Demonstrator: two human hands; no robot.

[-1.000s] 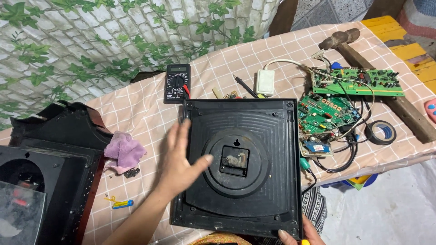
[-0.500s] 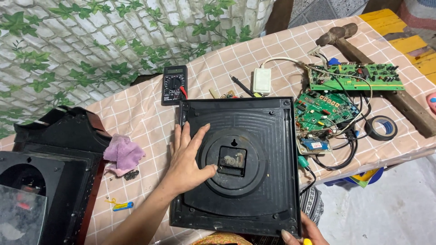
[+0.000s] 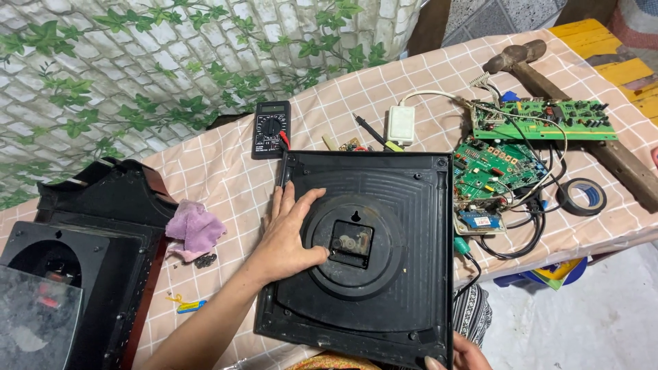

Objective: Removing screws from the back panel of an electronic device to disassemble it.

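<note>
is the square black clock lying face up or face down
Face down: the square black plastic clock shows its ribbed back and the small movement box at centre. The left hand rests flat on it.

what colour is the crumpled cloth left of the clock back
Pinkish purple crumpled cloth; shows best in the head view.

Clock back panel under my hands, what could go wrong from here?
The black clock back overhangs the table edge at its near corner, where only the right hand steadies it, so it could tip off. The left hand presses beside the open movement, whose exposed gears might be knocked. Loose screws beside the pink cloth could easily roll away.
</note>
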